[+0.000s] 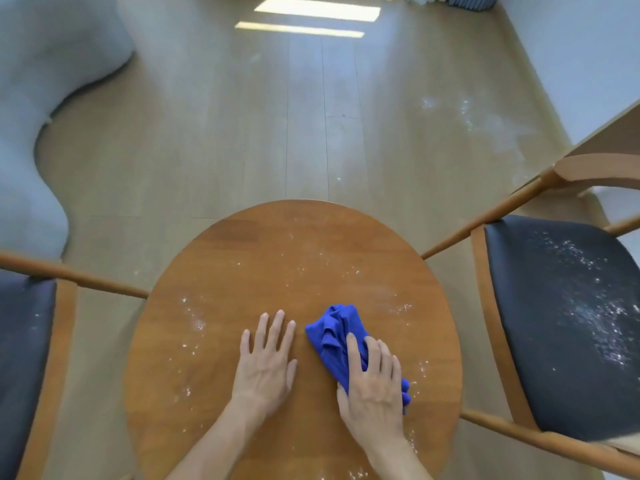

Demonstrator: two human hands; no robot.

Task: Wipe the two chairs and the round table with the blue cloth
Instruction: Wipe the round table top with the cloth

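- Head view: the left hand (265,363) lies flat on the round bench (277,258), fingers spread and straight, palm down.
- The right hand (375,379) presses on the bunched blue cloth (334,329), fingers curled over its near end.
- White powder dusts the bench and the right chair (568,323); the left chair (24,341) stands opposite.

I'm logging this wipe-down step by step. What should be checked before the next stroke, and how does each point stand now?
1. Blue cloth in hand: ok, right hand grips it.
2. Cloth on the round table: ok.
3. Left hand steadying: ok, flat on the tabletop.
4. Table clean: not ok, white specks remain.
5. Right chair seat clean: not ok, heavily speckled.
6. Left chair seat: cannot tell, mostly out of frame.
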